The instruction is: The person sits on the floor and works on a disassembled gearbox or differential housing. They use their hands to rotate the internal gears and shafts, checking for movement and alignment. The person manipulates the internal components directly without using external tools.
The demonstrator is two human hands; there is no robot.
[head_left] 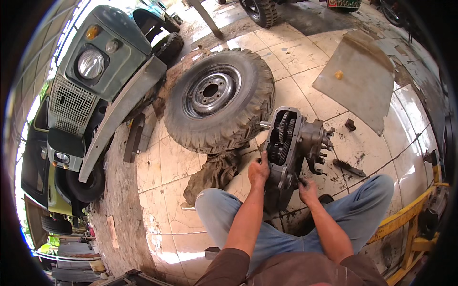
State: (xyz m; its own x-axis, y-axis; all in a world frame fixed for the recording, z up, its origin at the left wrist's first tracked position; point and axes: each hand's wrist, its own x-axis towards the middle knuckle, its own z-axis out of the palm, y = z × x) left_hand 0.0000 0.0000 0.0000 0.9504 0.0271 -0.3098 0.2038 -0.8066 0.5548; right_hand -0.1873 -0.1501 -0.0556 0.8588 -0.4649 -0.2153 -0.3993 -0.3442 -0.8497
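A grey metal gearbox (pixel 300 131) stands between my bent knees, its long opening facing up, with several toothed gears (pixel 285 133) and dark oily metal inside. My left hand (pixel 259 171) grips the casing's left near edge, thumb pointing up along the rim. Against the lower right side of the casing, my right hand (pixel 308 190) is closed with bent fingers; its fingertips are partly hidden by the housing. A shaft (pixel 265 124) sticks out of the casing's left side toward the tyre. Several studs or prongs (pixel 326 138) project on the right.
A large wheel with a knobbly tyre (pixel 217 95) lies just beyond the gearbox. A brown rag (pixel 214 175) is beside my left knee. To the right are a dirty brush (pixel 349 168), a small dark part (pixel 350 125), a flat sheet (pixel 360 78) and a yellow frame (pixel 405 217). A vehicle (pixel 102 57) stands left.
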